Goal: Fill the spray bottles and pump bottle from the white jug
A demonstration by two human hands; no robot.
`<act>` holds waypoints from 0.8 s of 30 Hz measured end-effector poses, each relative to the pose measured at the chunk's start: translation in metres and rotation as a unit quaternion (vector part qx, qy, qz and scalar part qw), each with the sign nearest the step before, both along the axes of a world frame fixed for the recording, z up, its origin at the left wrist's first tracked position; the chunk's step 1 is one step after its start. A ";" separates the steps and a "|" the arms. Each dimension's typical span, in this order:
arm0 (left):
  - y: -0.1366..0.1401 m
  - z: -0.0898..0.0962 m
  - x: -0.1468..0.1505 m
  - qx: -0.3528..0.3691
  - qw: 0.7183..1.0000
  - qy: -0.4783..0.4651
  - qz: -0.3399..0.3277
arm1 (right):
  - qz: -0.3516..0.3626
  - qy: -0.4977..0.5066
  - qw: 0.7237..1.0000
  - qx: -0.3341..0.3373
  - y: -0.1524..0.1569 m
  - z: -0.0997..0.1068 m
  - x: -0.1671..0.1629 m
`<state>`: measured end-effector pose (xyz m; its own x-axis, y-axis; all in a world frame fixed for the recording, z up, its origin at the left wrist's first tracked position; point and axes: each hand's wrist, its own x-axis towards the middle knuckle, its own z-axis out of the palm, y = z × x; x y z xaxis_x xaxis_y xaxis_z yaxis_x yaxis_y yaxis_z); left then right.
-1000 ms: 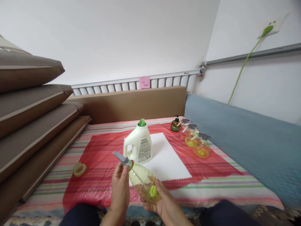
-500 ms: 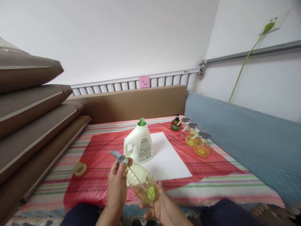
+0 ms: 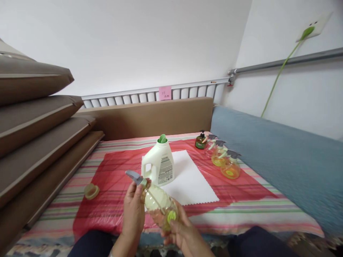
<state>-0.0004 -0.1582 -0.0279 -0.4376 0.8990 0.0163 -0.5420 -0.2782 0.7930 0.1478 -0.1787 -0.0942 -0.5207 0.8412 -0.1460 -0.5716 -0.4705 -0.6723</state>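
Observation:
A clear pump bottle (image 3: 158,201) with pale yellow liquid lies tilted between my two hands, its grey pump head pointing up and left. My left hand (image 3: 134,205) is closed around its neck just below the pump. At the base, my right hand (image 3: 180,226) wraps the bottle, thumb near a round yellow-green spot. Right behind it stands a white detergent jug (image 3: 159,162) with a green spout and no cap on top. A pale round cap (image 3: 91,191) lies on the red sheet at the left.
White scalloped paper (image 3: 193,178) lies on a red plastic sheet (image 3: 115,171) over striped cloth. At the right stand a dark green pump bottle (image 3: 200,141) and several clear pump bottles (image 3: 230,169). Stacked brown cushions (image 3: 40,132) rise at the left; a blue padded side (image 3: 273,150) bounds the right.
My right hand has shifted its hold on the bottle's base, its thumb now over the front and fingers further up the side. My left hand keeps its place at the neck.

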 end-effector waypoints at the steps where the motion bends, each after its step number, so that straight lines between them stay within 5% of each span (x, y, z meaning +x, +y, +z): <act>1: 0.000 0.000 0.000 0.001 1.000 -0.003 -0.001 | 0.004 -0.004 1.000 -0.017 0.000 0.000 -0.001; 5: 0.000 -0.002 0.000 0.002 1.000 -0.009 -0.008 | 0.076 0.024 0.994 -0.080 0.001 0.000 -0.002; 11: 0.002 -0.003 -0.002 0.008 1.000 -0.011 -0.005 | 0.060 0.034 0.998 -0.002 -0.002 0.000 0.001; 15: 0.003 -0.002 -0.002 0.010 1.000 -0.010 -0.004 | 0.160 0.034 0.983 -0.078 0.001 0.000 0.001; 21: 0.003 -0.004 -0.002 0.012 1.000 -0.014 -0.006 | 0.004 0.043 0.999 -0.017 0.000 0.005 -0.003; 24: 0.004 -0.006 -0.002 0.006 1.000 -0.019 0.002 | 0.049 0.014 0.998 -0.046 0.002 -0.001 -0.004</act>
